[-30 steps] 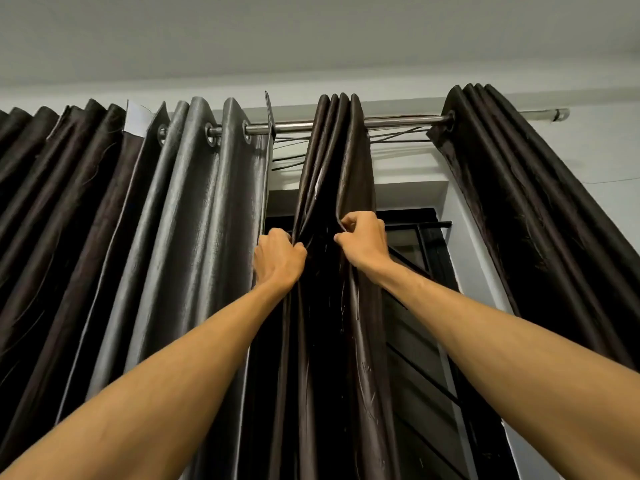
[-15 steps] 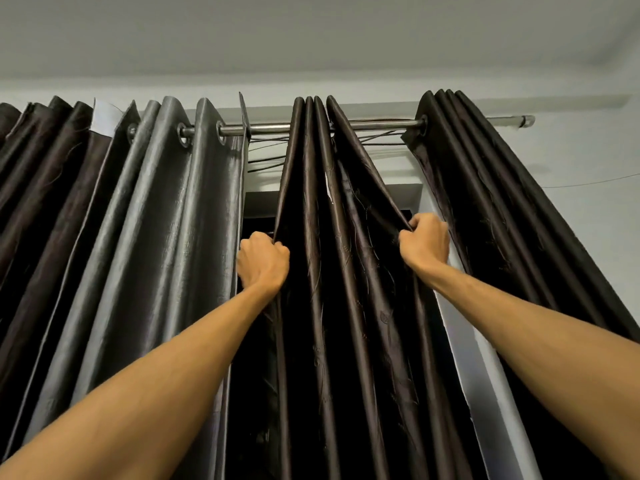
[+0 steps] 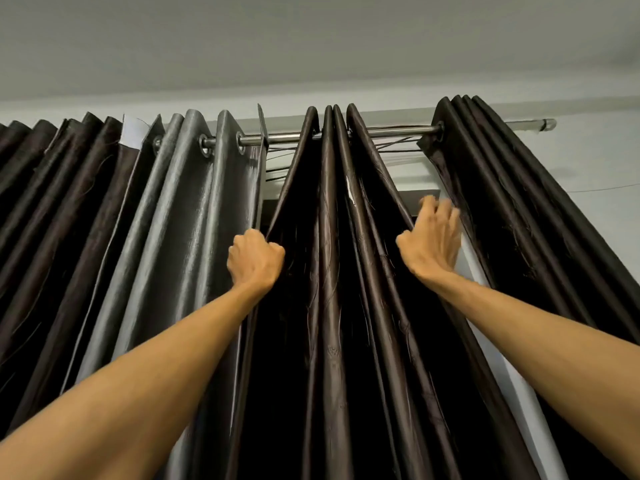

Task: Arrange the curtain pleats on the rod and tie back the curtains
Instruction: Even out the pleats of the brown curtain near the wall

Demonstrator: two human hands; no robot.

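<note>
Since half a second ago the right hand (image 3: pixel 433 240) has let go of its fold, fingers loose and blurred, while the left hand (image 3: pixel 255 259), well apart, stays clenched on the dark curtain (image 3: pixel 329 271) edge. Hanging from the rod (image 3: pixel 391 132), the cloth looks soft and slick, so it is probably best pinched at the fold ridges.

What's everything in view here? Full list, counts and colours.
curtain rod: 1, silver, across the top
middle curtain: 1, dark brown, centre, hung on rod
right curtain: 1, dark brown, bunched at rod's right end
left curtain: 1, grey side showing, left of centre
wires: several, dark, behind rod
wall: 1, white, behind rod, right
left hand: 1, grips middle curtain's left edge
right hand: 1, blurred, fingers spread, by middle curtain's right edge
</note>
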